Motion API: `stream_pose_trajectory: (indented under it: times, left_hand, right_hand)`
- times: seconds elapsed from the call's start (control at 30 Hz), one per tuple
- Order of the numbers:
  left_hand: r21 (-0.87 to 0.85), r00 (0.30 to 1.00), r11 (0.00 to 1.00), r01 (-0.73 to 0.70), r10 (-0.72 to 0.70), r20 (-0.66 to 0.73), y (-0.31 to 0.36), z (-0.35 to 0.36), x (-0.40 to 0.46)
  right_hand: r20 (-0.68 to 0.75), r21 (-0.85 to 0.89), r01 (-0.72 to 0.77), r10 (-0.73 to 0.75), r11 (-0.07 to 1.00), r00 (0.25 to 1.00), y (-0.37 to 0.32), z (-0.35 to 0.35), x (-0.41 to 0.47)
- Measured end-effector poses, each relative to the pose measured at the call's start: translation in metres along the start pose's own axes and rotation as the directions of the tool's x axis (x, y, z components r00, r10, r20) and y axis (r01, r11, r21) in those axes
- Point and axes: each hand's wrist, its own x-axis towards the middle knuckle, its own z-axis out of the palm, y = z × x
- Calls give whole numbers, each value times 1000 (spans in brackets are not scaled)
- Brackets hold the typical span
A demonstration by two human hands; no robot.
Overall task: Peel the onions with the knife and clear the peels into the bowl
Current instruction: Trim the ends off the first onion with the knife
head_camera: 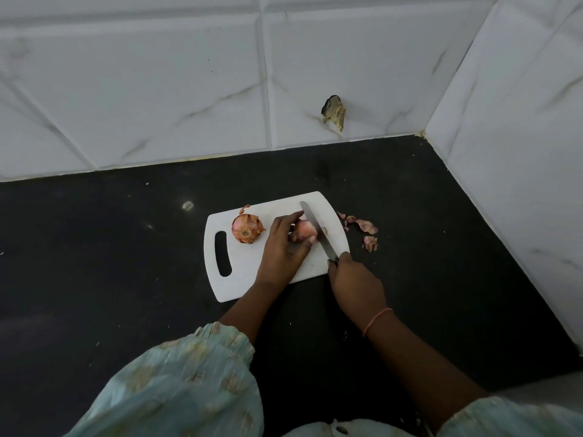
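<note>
White plastic board (249, 279) is hosting the peeling, midway through.
I am closing my right hand (355, 283) around the knife (317, 230) and cupping the pink onion (304, 232) in my left hand (282, 247), blade touching skin; next comes a shallow lift. Beyond, a second onion (247, 229) is waiting unpeeled, peels (366, 230) are littering the dark counter (110, 247); no bowl is showing.
</note>
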Motion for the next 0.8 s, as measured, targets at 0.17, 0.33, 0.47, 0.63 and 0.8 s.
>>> stream_pose_trajectory:
  times: [0.17,0.33,0.47,0.63,0.8]
  left_hand:
    - [15,998,999,-48,48,-29,-2,0,0]
    - [-35,975,999,-42,33,-218,1,-3,-1]
    - [-174,982,985,5,-38,-187,6,-4,-5]
    - [-272,991,961,49,-81,-108,5,-6,0]
    - [-338,988,935,106,-136,-66,2,-11,3]
  right_hand:
    - [27,97,-29,27,995,999,1,-1,1]
    - [83,219,-48,30,975,996,5,-2,3]
    - [82,300,-38,14,953,997,10,-9,4]
    - [-194,236,90,-43,967,980,12,-29,13]
    - [-256,134,156,-118,979,959,28,-42,43]
